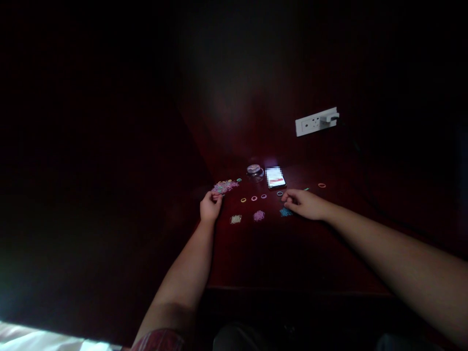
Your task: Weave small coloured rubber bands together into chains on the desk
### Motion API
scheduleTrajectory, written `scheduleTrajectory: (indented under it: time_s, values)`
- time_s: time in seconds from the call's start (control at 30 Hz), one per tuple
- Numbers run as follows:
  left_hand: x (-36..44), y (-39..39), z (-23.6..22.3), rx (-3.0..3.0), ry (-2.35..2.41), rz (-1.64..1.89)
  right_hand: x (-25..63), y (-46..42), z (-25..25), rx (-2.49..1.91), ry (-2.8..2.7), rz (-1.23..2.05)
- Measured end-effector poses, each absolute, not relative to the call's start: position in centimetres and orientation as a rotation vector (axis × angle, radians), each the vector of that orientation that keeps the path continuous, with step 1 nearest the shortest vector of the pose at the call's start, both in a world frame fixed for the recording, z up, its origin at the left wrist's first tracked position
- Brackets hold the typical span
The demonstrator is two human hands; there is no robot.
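Tabletop (270, 253), left fingers (217, 195) at mixed bands (225, 186), right fingers (288, 195) by blue bands (284, 212), grips unclear

Dark-red plaid left sleeve (159, 340)

The smooth, dark red tabletop (278, 258) carries a loose, multicoloured heap of small bands (225, 186) at left. A round, transparent container (255, 171) and a black-edged phone with lit screen (276, 177) rest toward the rear. A yellow ring (243, 202), pink ring (254, 200), purple ring (263, 198) and pale-blue ring (280, 195) form a row; before them lie a cream band pile (236, 219), violet band pile (259, 215) and blue band pile (285, 212).
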State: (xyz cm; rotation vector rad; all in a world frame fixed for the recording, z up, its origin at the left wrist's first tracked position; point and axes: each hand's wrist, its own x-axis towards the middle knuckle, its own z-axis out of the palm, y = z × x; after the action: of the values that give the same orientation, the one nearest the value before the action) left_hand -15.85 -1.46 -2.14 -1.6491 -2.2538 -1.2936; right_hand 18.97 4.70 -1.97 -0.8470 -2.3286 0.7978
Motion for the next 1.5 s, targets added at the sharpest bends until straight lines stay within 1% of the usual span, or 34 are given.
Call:
scheduleTrajectory:
  time_s: [0.13,0.23,0.33,0.43,0.5,0.73,1.13,1.5]
  values:
    - [-12.5,-1.8,-1.0,-1.863,-1.988,-1.456,19.0,4.3,-1.4,-0.833,-2.292,0.742]
    - [-8.0,-1.7,0.2,-2.063,-1.745,-1.545,18.9,4.0,-0.9,-0.777,-2.229,0.726]
    - [-2.7,-1.2,1.1,-2.260,-1.604,-1.625,18.8,3.8,-0.6,-0.713,-2.143,0.717]
    - [1.3,-0.5,1.1,-2.239,-1.482,-1.933,18.7,3.5,-0.4,-0.628,-2.033,0.724]
    - [2.5,-0.2,0.5,-2.171,-1.460,-2.074,18.7,3.5,-0.3,-0.605,-1.980,0.730]
    - [1.3,-0.1,-1.4,-2.312,-1.551,-1.968,18.7,3.4,-0.4,-0.644,-2.044,0.818]
    - [0.9,-0.5,-1.0,-2.506,-1.531,-1.863,18.5,3.6,-0.7,-0.669,-2.016,0.894]
    - [0.7,-0.7,-0.7,-2.488,-1.520,-1.744,18.7,3.6,-0.6,-0.710,-2.046,0.843]
